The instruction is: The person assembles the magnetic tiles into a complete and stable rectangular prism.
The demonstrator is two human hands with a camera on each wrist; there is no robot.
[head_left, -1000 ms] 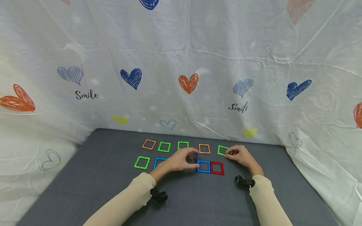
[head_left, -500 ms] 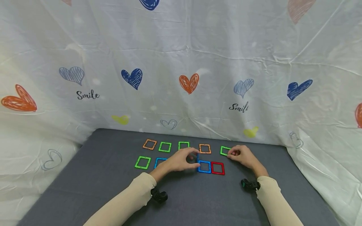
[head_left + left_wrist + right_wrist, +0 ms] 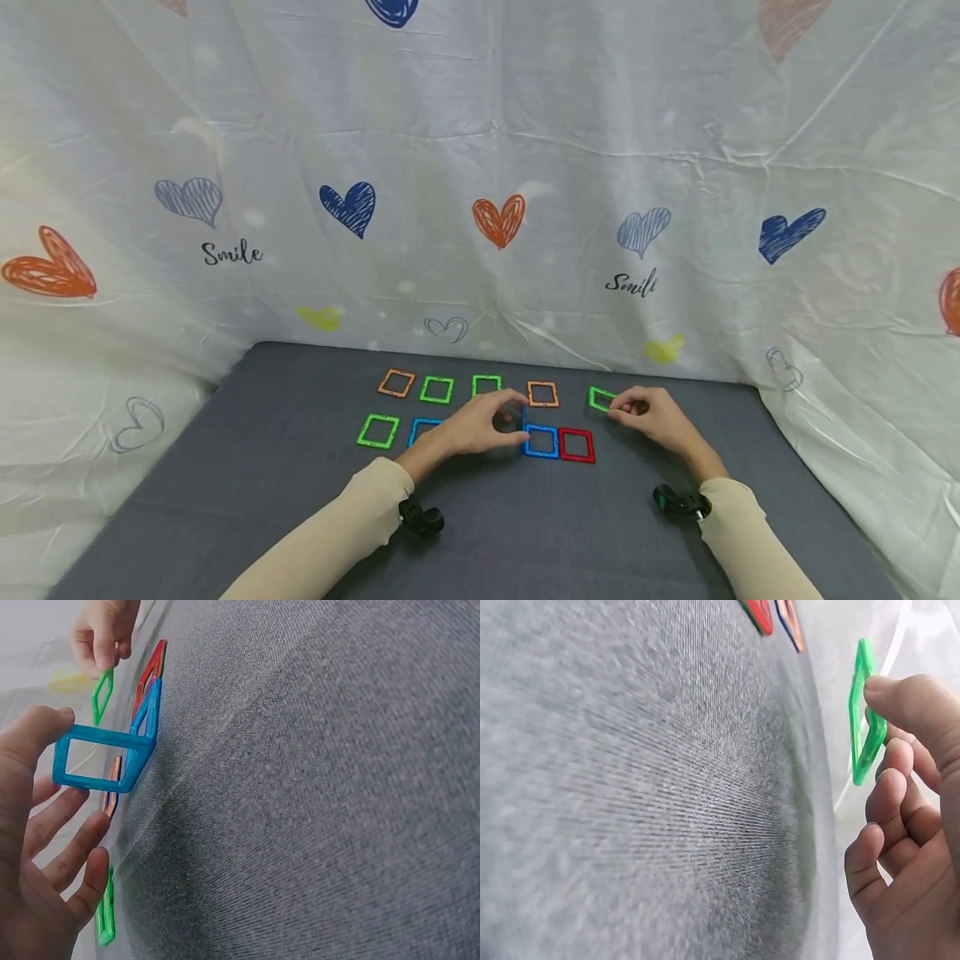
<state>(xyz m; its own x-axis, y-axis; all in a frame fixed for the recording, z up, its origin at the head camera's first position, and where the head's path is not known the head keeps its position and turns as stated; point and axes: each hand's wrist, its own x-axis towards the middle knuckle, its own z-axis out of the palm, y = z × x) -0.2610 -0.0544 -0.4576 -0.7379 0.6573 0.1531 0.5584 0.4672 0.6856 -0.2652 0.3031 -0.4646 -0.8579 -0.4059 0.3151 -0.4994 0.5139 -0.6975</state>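
Note:
My left hand holds a blue square magnetic tile on edge, thumb at one side and fingers at the opposite one. This tile stands up along the side of a flat blue tile, which lies against a red square tile to its right. Over on the right, my right hand pinches a green square tile between thumb and fingers. In the right wrist view that green tile is raised above the dark cloth, tilted, with its shadow below.
Along the back lie an orange tile, a green tile, another green tile and a second orange tile. A green tile and a partly covered blue tile lie left of my left hand. A white curtain hangs behind the table.
My right hand has moved a little to the right with the green tile, which now looks tilted. My left hand stays in place with the blue tile.

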